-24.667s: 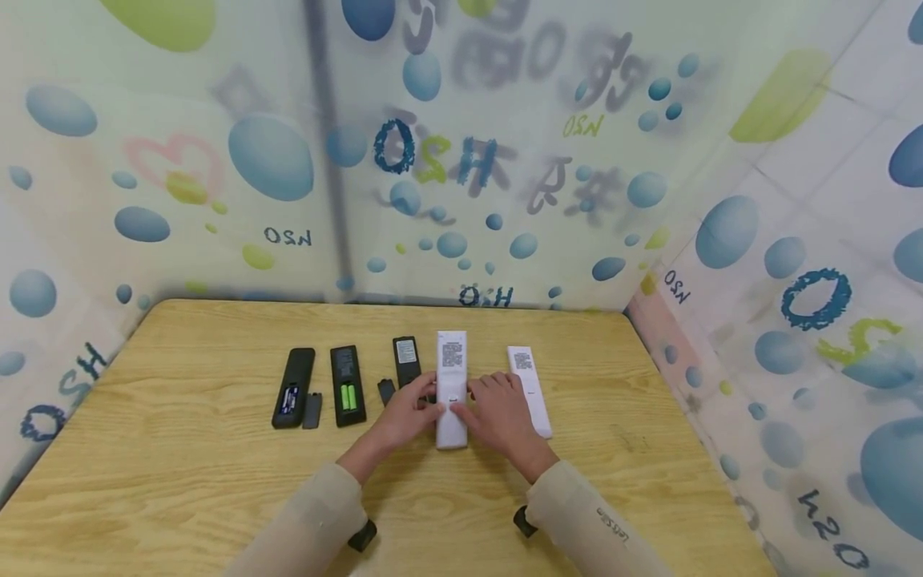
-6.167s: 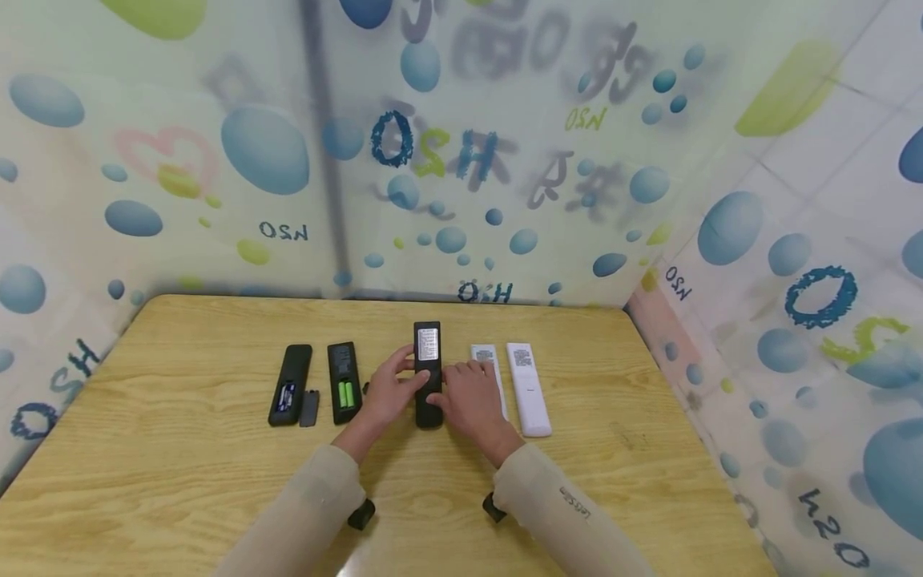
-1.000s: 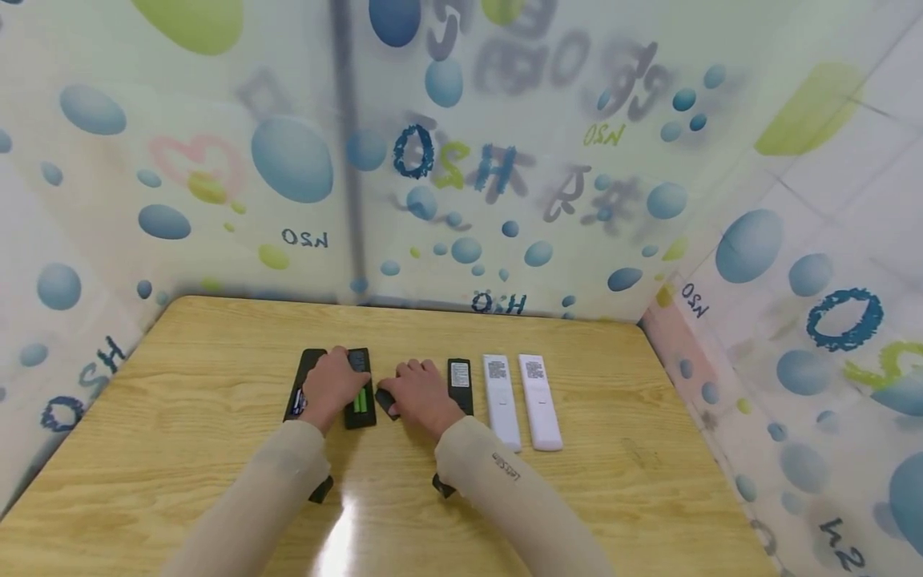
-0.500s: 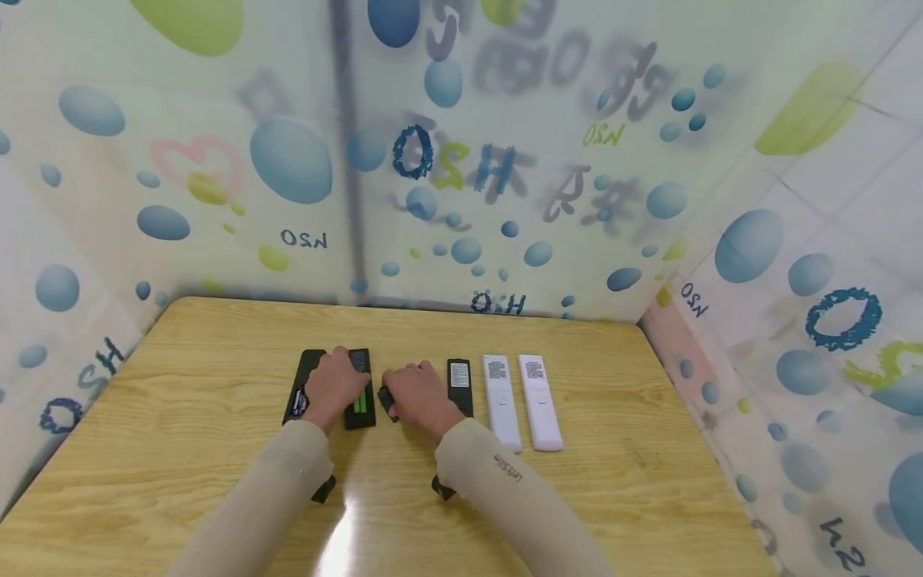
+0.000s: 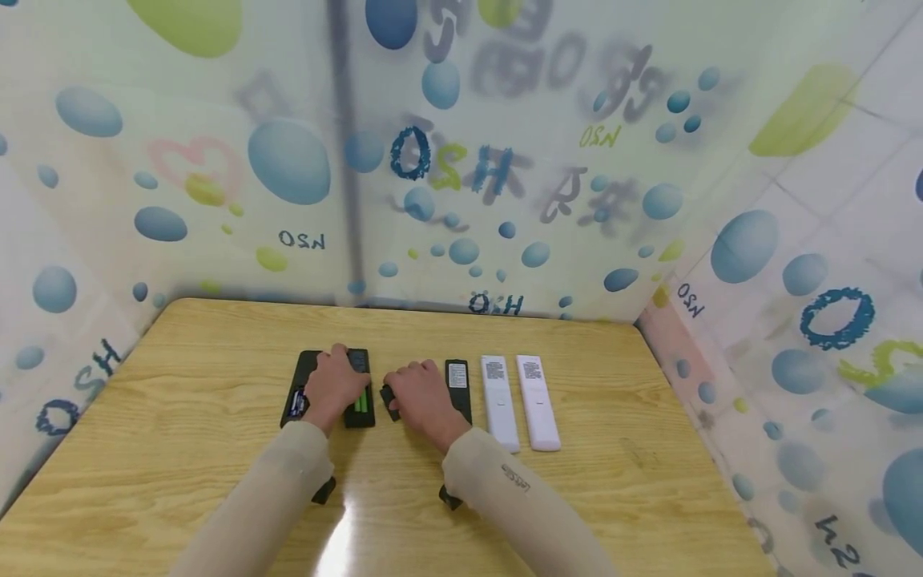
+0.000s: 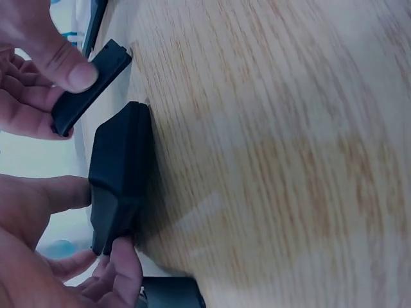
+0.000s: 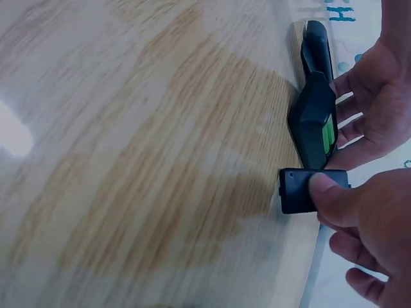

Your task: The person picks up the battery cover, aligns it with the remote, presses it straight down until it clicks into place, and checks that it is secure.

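My left hand (image 5: 334, 389) grips the sides of a black remote control (image 6: 115, 160), lying back up on the table. Its battery bay is uncovered and shows green batteries (image 7: 328, 133). Just right of it, my right hand (image 5: 424, 397) pinches a small black battery cover (image 7: 297, 191) between thumb and fingers. The cover is held tilted, apart from the remote, near its lower end in the right wrist view. In the head view, part of the remote is hidden under my left hand.
Left of the gripped remote lies another black remote (image 5: 296, 401) with its battery bay open. To the right are a black remote with a white label (image 5: 457, 376) and two white remotes, the nearer one (image 5: 499, 405) and the outer one (image 5: 538, 405). Patterned walls border the wooden table (image 5: 613, 481).
Earlier my hands held a white remote, then the labelled black one, which now lies right of them. Over the last second my right hand has picked up the cover; my left hand has stayed put.
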`<state>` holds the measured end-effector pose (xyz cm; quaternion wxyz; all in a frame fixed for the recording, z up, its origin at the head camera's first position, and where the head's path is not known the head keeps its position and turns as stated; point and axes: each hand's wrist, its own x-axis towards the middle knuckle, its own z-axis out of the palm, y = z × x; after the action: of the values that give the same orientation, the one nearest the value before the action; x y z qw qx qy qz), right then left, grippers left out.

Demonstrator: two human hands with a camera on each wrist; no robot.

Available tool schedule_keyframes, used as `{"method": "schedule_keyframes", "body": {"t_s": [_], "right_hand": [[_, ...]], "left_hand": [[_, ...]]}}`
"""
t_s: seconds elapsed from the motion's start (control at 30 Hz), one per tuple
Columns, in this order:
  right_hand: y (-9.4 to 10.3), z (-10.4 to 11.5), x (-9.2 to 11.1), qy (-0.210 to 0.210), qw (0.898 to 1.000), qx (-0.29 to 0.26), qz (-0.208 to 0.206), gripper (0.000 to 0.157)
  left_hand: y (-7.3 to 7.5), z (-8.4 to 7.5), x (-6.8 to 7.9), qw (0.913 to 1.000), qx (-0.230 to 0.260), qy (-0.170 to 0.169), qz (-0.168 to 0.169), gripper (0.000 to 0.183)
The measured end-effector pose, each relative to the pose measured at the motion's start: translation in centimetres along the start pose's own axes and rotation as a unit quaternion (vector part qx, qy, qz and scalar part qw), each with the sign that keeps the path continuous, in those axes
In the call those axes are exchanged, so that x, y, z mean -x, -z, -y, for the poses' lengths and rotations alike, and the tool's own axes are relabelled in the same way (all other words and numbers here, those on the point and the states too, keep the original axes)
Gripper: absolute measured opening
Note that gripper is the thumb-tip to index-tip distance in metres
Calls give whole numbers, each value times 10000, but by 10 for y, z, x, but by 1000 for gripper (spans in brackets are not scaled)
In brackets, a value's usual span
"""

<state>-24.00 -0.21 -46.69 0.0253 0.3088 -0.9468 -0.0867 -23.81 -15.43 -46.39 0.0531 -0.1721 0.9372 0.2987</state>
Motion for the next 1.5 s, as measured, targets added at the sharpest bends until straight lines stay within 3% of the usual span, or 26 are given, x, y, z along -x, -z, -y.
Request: {"method": "schedule_keyframes", "body": {"t_s": [0.47,0.73,0.9,1.2,1.4,1.5], "right_hand": [[0,0,6,-36,9989,264,-377,29],[6,-3,12,-128,9976,-204,-642,27],[11,-7,16,-125,9958,-386,-826,26],[18,-24,25,-351,9941,-438,-926,26],[21,-38,36,-454,9922,-419,-1083,26],[21,-45,43,-472,9906,-457,-1203,25]], "left_hand": [[2,2,-4,10000,62,-57,-15,69],[-2,7,-7,9983,416,-364,-155,58],[-3,9,-7,9954,796,-528,-73,58],[-4,1,-3,9821,1659,-864,224,61],[-9,-8,2,9664,2337,-866,634,64],[-14,-11,3,9590,2542,-1024,725,64]]}}
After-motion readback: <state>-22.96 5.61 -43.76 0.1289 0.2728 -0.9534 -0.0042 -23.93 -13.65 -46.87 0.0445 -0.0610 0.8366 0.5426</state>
